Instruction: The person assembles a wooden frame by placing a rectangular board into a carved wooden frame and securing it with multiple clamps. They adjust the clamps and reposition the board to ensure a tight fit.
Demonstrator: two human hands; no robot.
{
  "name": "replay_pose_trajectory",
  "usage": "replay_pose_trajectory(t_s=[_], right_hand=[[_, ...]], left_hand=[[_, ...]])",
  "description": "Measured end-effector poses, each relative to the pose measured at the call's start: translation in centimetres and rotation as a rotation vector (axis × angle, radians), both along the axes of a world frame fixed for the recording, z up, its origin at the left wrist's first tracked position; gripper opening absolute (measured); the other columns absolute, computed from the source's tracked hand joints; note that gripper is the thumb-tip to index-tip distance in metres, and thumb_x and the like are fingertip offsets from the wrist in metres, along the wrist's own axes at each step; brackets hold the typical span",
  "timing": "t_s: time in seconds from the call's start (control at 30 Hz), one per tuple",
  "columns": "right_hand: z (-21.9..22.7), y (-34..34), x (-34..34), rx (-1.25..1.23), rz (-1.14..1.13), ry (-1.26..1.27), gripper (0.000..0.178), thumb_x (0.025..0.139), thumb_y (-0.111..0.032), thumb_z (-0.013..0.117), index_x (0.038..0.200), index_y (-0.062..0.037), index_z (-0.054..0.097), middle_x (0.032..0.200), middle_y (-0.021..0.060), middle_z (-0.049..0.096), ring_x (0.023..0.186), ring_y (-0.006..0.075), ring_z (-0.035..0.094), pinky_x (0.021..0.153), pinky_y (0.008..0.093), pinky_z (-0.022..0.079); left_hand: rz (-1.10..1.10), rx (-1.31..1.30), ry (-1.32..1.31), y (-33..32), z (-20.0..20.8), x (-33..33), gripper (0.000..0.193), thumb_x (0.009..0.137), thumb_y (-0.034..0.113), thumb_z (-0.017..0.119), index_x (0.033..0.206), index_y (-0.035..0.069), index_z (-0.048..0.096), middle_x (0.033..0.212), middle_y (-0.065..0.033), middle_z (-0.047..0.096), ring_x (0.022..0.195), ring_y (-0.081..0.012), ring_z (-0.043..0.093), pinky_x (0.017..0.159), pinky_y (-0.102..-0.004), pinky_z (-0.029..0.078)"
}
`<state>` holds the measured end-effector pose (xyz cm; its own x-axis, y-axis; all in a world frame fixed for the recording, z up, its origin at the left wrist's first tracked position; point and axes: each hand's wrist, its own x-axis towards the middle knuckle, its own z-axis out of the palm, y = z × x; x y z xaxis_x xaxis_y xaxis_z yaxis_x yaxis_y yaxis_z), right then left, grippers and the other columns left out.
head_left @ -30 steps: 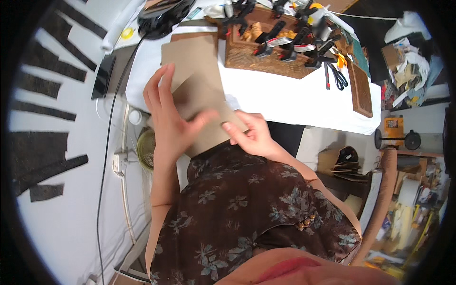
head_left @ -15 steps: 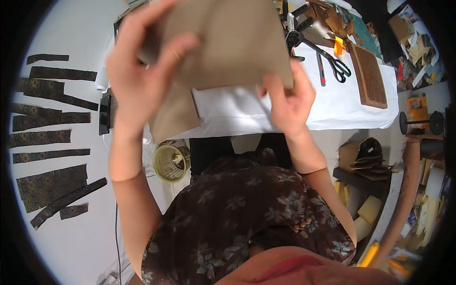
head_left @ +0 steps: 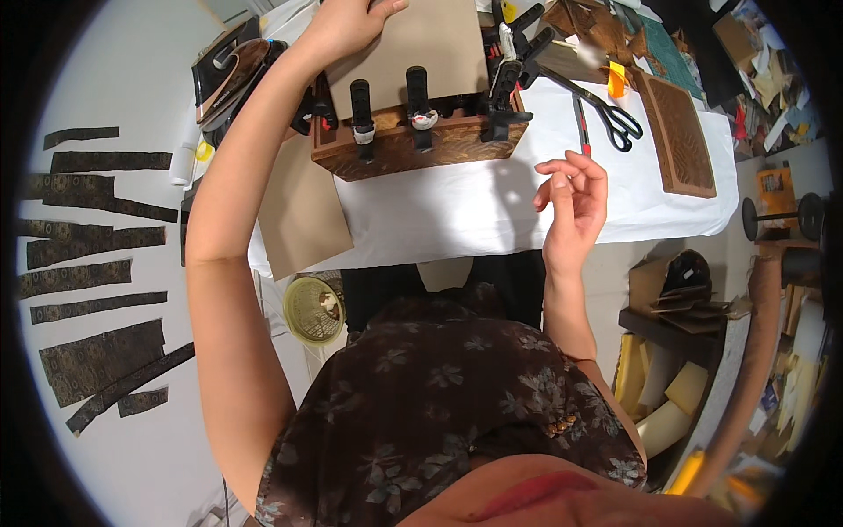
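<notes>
Left hand: the left hand (head_left: 347,28) is near twelve o'clock, tipped slightly toward eleven, lying over the left edge of the grey-brown board; the thumb shows on top, but the fingers are partly lost at the upper border, so whether its grip closes on the board cannot be made out.
Right hand: the right hand (head_left: 575,206) is a little past two o'clock, above the near edge of the worktop (head_left: 430,224); its grip is loose and free, fingers half curled with nothing between them.
Grey-brown board: the board (head_left: 430,53) lies at twelve o'clock, over the wooden box (head_left: 417,145), running out of view at the top.
Clamps: black clamps (head_left: 417,88) stand along the box's near wall, some with white wrapping at the jaws.
Second board: another grey-brown board (head_left: 303,211) lies at ten o'clock, its lower corner past the worktop's edge.
Tools: from the right hand, a red-and-black cutter (head_left: 580,119) is at twelve o'clock, black scissors (head_left: 617,123) at one, a carved wooden panel (head_left: 676,136) at two.
Basket: a pale green basket (head_left: 299,325) stands at eight o'clock.
Patterned strips: dark patterned strips (head_left: 101,356) spread around nine o'clock on a white surface.
</notes>
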<state>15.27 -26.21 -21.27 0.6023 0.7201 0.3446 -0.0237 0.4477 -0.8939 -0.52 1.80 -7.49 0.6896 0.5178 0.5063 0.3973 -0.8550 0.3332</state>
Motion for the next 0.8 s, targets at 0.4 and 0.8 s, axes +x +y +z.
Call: replay_pose_trajectory(t_s=[0.4, 0.8], right_hand=[[-1.2, 0.6, -0.6, -0.046, 0.13, 0.083, 0.024, 0.098, -0.006, 0.058, 0.121, -0.0021, 0.051, 0.093, 0.0086, 0.067, 0.067, 0.0071, 0.053, 0.061, 0.0208, 0.045], [-2.3, 0.3, -0.7, -0.061, 0.203, 0.092, 0.022, 0.098, -0.005, 0.057, 0.119, -0.0019, 0.051, 0.089, 0.0072, 0.066, 0.069, 0.0065, 0.052, 0.062, 0.0203, 0.044]], left_hand=[[-0.112, 0.038, -0.025, -1.4, -4.2, -0.2, 0.014, 0.086, 0.007, 0.063, 0.096, 0.003, 0.071, 0.107, -0.0176, 0.053, 0.099, -0.0343, 0.056, 0.088, -0.0395, 0.047], [-0.129, 0.148, 0.315, -2.9, -3.3, -1.4, 0.025, 0.084, 0.007, 0.065, 0.108, -0.001, 0.065, 0.104, -0.0202, 0.056, 0.102, -0.0359, 0.055, 0.087, -0.0422, 0.046]])
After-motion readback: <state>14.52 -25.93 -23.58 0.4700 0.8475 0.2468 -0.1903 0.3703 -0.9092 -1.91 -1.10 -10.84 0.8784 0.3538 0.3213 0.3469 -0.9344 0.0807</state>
